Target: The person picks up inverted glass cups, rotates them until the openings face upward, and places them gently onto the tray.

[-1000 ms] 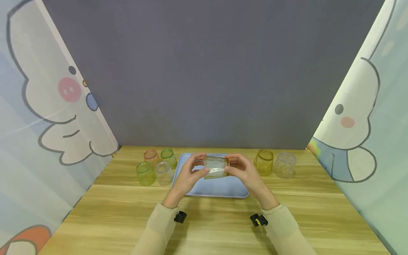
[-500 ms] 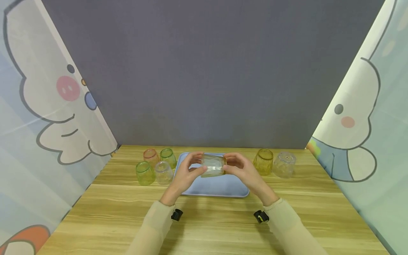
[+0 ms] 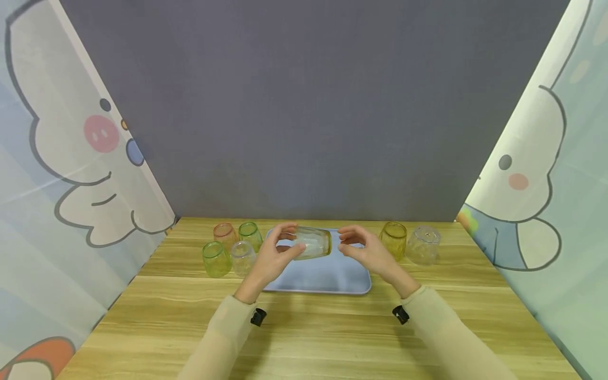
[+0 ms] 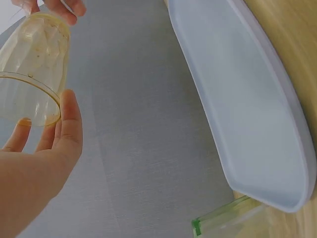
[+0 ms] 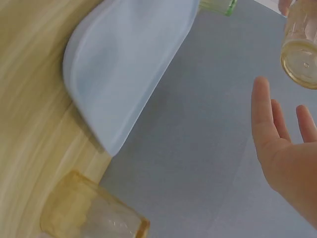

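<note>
A pale yellow-tinted drinking glass (image 3: 313, 244) lies sideways in the air above the blue tray (image 3: 315, 279). My left hand (image 3: 273, 259) pinches it by the rim end, thumb in front and fingers behind. In the left wrist view, the fingertips of the left hand (image 4: 47, 156) sit right at the amber rim of the glass (image 4: 37, 57). The base points right, toward my right hand (image 3: 369, 257). That hand is apart from the glass, fingers loosely bent with nothing between them; the right wrist view shows the gap between the right hand (image 5: 290, 144) and the glass base (image 5: 300, 62).
Left of the tray stand a pink glass (image 3: 225, 236), a green glass (image 3: 250, 236), a yellow-green glass (image 3: 217, 260) and a clear glass (image 3: 243, 259). To its right are an amber glass (image 3: 393, 243) and a clear glass (image 3: 424, 246). A grey panel (image 3: 313, 116) rises behind the table.
Both hands held the glass before; my right hand has let go and drawn off to the right. The left hand has shifted slightly left with the glass.
</note>
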### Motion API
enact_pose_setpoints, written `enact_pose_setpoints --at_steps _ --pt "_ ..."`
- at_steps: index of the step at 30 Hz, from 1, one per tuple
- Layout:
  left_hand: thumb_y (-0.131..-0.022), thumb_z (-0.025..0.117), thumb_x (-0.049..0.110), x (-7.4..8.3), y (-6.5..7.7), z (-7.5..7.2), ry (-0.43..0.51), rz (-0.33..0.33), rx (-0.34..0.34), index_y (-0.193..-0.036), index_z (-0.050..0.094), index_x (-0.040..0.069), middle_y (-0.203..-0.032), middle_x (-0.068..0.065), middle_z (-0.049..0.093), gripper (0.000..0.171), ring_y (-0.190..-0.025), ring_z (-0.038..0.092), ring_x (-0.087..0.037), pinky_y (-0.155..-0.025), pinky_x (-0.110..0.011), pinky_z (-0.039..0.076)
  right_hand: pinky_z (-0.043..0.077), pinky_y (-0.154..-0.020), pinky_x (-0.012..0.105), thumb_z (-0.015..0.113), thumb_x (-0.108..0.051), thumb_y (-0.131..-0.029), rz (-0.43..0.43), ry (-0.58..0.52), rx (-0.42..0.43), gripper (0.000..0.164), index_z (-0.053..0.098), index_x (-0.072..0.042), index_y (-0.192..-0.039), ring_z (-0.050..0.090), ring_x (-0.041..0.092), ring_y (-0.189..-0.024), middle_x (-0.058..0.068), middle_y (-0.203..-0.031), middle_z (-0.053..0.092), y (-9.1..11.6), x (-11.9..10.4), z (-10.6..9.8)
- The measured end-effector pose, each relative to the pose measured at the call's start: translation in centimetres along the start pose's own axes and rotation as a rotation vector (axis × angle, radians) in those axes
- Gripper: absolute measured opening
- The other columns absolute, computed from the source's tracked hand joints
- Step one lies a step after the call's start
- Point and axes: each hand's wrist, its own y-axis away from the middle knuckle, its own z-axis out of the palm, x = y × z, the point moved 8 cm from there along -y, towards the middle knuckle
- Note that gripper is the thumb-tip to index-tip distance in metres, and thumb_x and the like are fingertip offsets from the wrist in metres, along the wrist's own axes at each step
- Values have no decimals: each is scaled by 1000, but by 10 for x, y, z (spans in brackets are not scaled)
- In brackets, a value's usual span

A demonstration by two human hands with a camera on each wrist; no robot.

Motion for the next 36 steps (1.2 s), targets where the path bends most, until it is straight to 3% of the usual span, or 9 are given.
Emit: enact_pose_setpoints --at_steps 9,14,19,25,36 --pt "-93 75 24 7 -4 -5 -101 34 19 -143 51 10 -138 -9 52 57 -119 52 -29 -94 -45 50 54 -86 46 68 -23 -98 38 239 -11 41 60 -6 -134 60 34 -114 17 -127 62 -2 1 -14" --pt "-93 75 25 11 -6 -8 -154 46 26 -142 53 10 -135 -16 51 56 -116 50 -28 -91 -45 51 52 -90 52 68 -20 -96 38 362 7 38 61 -4 -131 60 38 -113 19 -124 63 -6 -2 -22" --pt "-93 75 28 13 -9 -12 -231 43 46 -140 54 13 -131 -20 52 54 -115 49 -28 -91 -48 52 51 -91 54 67 -20 -95 47 460 17 38 63 -2 -128 60 40 -111 19 -121 62 -9 -2 -28" --pt "-91 75 32 11 -11 -16 -325 43 68 -141 55 14 -127 -9 52 56 -115 50 -30 -89 -45 52 49 -94 56 67 -21 -94 61 565 29 41 63 0 -129 58 43 -114 22 -125 60 -10 2 -35" --pt "-89 75 31 10 -17 -19 -382 30 69 -141 54 11 -130 -16 52 60 -117 49 -34 -89 -45 50 46 -96 61 64 -23 -94 96 732 35 42 63 0 -128 54 46 -120 25 -130 58 -9 9 -46"
